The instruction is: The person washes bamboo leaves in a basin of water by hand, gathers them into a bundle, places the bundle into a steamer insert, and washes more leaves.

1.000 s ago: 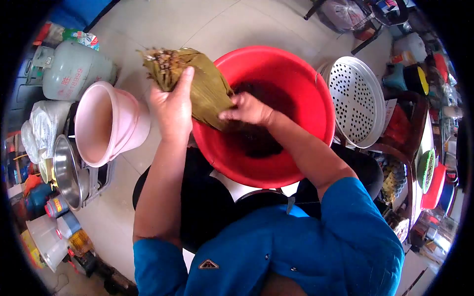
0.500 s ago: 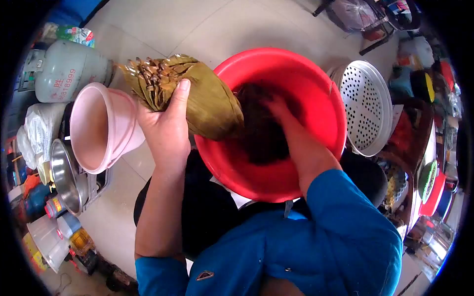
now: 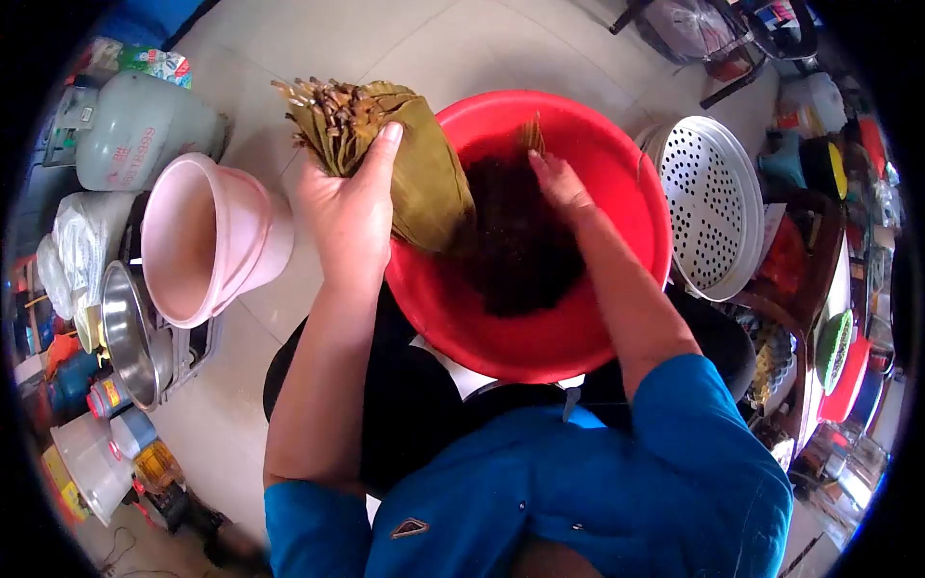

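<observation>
My left hand [image 3: 349, 207] grips a thick bundle of broad olive-green leaves [image 3: 424, 188], its thumb across the top and the brown stem ends bunched at upper left. The bundle's tip overlaps the left rim of a red plastic tub [image 3: 636, 241]. Inside the tub lies a dark, nearly black mass [image 3: 520, 250], whose make-up is too dim to make out. Over it, my right hand [image 3: 562, 183] pinches a small olive-brown leaf end [image 3: 533, 133] that sticks up past the fingertips.
Left of the tub stand a pink bucket [image 3: 178, 241], a steel basin [image 3: 128, 332] and a grey-green gas cylinder [image 3: 145, 135]. A perforated white steamer tray [image 3: 708, 207] leans at the right. Beyond it is a crowded shelf; a chair [image 3: 737, 58] stands at upper right.
My right hand has come up out of the dark mass, and a leaf end now shows at its fingers. My left hand has shifted right and up with the bundle, tilting it more steeply.
</observation>
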Demonstrator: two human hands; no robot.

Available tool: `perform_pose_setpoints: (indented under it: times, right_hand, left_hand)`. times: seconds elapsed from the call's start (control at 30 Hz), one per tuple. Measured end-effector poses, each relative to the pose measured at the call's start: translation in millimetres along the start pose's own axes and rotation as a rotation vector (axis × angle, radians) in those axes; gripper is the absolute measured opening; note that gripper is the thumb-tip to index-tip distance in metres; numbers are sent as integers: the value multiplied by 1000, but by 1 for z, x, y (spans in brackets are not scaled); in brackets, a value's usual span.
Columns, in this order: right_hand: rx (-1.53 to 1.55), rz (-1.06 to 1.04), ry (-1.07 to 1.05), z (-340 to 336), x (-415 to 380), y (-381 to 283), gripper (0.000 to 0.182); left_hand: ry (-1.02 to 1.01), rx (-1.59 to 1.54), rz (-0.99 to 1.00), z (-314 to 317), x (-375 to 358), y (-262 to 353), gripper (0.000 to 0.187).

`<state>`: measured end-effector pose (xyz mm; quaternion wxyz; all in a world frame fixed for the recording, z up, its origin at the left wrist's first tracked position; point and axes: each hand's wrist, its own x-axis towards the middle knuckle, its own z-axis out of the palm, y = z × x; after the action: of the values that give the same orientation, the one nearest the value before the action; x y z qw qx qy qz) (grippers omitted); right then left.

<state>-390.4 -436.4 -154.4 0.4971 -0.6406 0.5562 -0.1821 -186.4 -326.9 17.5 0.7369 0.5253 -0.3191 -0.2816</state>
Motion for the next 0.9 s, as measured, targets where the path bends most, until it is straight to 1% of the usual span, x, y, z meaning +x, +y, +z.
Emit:
perform_pose_setpoints:
  times: [0.07,0.13,0.2,0.23,0.27,0.3,0.33,0.4,0.43,0.47,0.53,0.57,0.6,0.67,0.7,0.73,0.8,0.87,0.9]
  right_hand:
    - [254,-145,-356,-22,-9,-33,42]
    - [440,-126,-647,-37,-45,-99,36]
    - [316,-310,-666,-30,-67,-135,32]
    - [92,-334,-742,-20,-62,-153,30]
    - [303,-348,-708,-9,-64,-155,28]
    - [408,-309,-708,-5,-65,-159,27]
    - [513,-269,-709,-3,-65,-163,27]
    - [538,-302,-694,0,-62,-163,26]
    - [561,-336,-677,1,-61,-162,24]
    - [558,-330,-674,5,-59,-159,24]
    - [605,-322,-701,15,-57,-150,22]
    - [580,-295,-644,18,-60,-143,23]
    - [450,-274,-609,29,-51,-121,25]
    - [358,-280,-578,40,-51,-84,27]
    - [241,-284,-588,55,-42,-44,25]
    - [122,-287,-599,64,-35,-10,23]
    - [-33,-6,-796,47,-40,13,25]
    - [-67,71,-806,39,-26,67,27]
    - [-62,72,-806,33,-18,74,27]
  left_hand:
    - [-21,-32,16,0,-1,-2,22]
    - [0,-19,15,1,-2,-2,22]
    - [-10,-17,10,0,-5,0,23]
    - [-48,-64,-15,0,-6,5,23]
    - [-79,-115,-39,1,-8,6,23]
    - [-106,-119,-94,3,-10,13,25]
    - [-110,-118,-94,3,-12,19,25]
    - [-182,-57,18,2,-16,27,25]
    - [-228,300,197,2,-14,24,26]
    - [-229,295,192,1,-13,17,26]
    - [-109,140,163,1,-12,4,26]
    - [-71,99,148,0,-12,-1,24]
    - [-72,98,149,-1,-10,-1,24]
    - [-24,96,137,-5,-5,4,23]
    - [55,28,82,-3,-4,6,23]
    - [75,-32,95,-6,-1,5,23]
    - [96,-2,115,-4,-2,13,22]
    - [92,24,118,-9,-1,18,22]
    - [89,48,130,-11,2,20,22]
